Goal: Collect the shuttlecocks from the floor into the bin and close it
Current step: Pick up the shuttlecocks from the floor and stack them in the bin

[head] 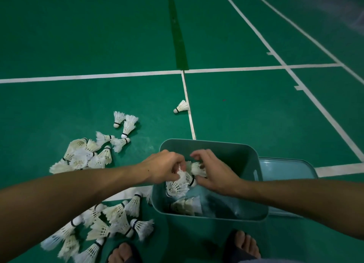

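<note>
A bunch of shuttlecocks (184, 181) is held over the open bin (254, 162) by both hands: the left hand (164, 167) is curled round feathers, the right hand (213, 173) pinches another at its skirt. More lie inside the bin; many others are scattered on the floor (78, 45) to its left, 1 apart by a white line. The lid (285, 169) lies just beside the bin. Shuttlecocks are judged very light and fragile; they are best gripped gently, by the cork.

bin (254, 164) mouth open, shuttlecocks (84, 156) crowding left
</note>
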Demonstrator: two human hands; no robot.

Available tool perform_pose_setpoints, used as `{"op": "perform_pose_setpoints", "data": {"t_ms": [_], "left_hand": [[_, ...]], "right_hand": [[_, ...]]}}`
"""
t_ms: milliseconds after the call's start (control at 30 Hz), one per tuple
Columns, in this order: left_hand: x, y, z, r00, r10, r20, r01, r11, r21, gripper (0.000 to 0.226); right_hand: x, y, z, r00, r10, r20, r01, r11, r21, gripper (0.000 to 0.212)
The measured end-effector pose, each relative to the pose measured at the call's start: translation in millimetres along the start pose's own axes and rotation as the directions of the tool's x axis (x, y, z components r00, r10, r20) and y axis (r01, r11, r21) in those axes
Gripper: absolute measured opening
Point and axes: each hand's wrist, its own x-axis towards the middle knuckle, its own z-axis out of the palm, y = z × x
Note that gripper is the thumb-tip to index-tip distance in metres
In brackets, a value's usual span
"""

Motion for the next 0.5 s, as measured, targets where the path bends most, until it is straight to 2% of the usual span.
{"op": "perform_pose_setpoints", "data": {"t_ms": [67, 100, 167, 267, 367, 500], "left_hand": [[1, 3, 0, 0.999, 0.03, 0.025, -0.028, 0.998, -0.063, 0.028], [1, 6, 0, 0.998, 0.046, 0.034, -0.042, 0.995, -0.093, 0.029], [2, 14, -1, 0.997, 0.069, 0.034, -0.063, 0.987, -0.148, 0.031], [2, 18, -1, 0.997, 0.071, 0.019, -0.066, 0.98, -0.189, 0.032], [4, 17, -1, 0.999, 0.046, -0.02, -0.048, 0.989, -0.141, 0.028], [7, 20, -2, 0.995, 0.042, -0.089, -0.045, 0.998, -0.033, 0.019]], "right_hand": [[-1, -8, -11, 0.99, -0.08, 0.115, 0.073, 0.995, 0.067, 0.066], [0, -7, -11, 0.983, -0.073, 0.169, 0.051, 0.99, 0.134, 0.066], [3, -5, -9, 0.977, -0.03, 0.211, -0.033, 0.958, 0.286, 0.055], [6, 1, -11, 0.971, -0.009, 0.239, -0.066, 0.95, 0.306, 0.035], [4, 7, -12, 0.971, 0.047, 0.235, -0.129, 0.929, 0.348, 0.032], [-3, 11, -13, 0.933, 0.09, 0.348, -0.253, 0.851, 0.46, 0.022]]}}
